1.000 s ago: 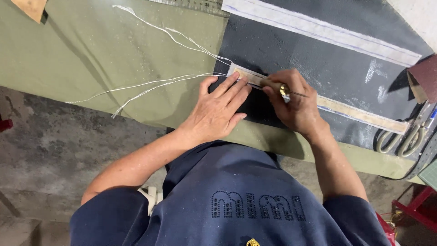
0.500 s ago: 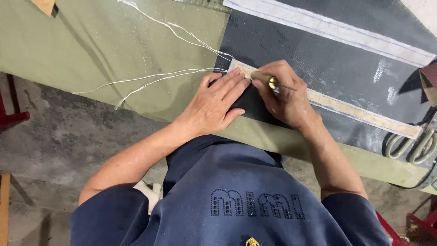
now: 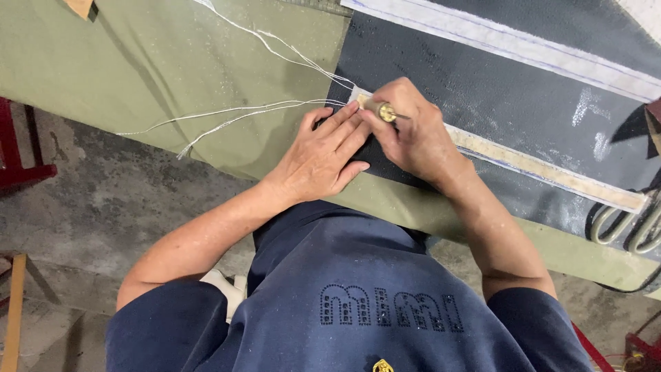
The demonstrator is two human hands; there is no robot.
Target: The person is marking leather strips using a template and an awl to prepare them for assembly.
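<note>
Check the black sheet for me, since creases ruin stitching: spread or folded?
Spread: the black sheet lies flat on the green table under both hands.

left hand [image 3: 322, 157] flat on dark sheet [image 3: 509, 89], fingers by tan strip [image 3: 551, 172] end; right hand [image 3: 412, 134] gripping awl [image 3: 381, 110] there; white threads [image 3: 227, 117] trailing over green counter [image 3: 138, 69]; scissors [image 3: 630, 227] far right

Left hand [image 3: 320, 157] flat, right hand [image 3: 411, 134] clenched.

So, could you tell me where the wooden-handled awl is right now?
In the head view the awl sits upper centre, gripped in the right hand, at the left end of the tan strip, just beyond the left hand fingertips.
</note>
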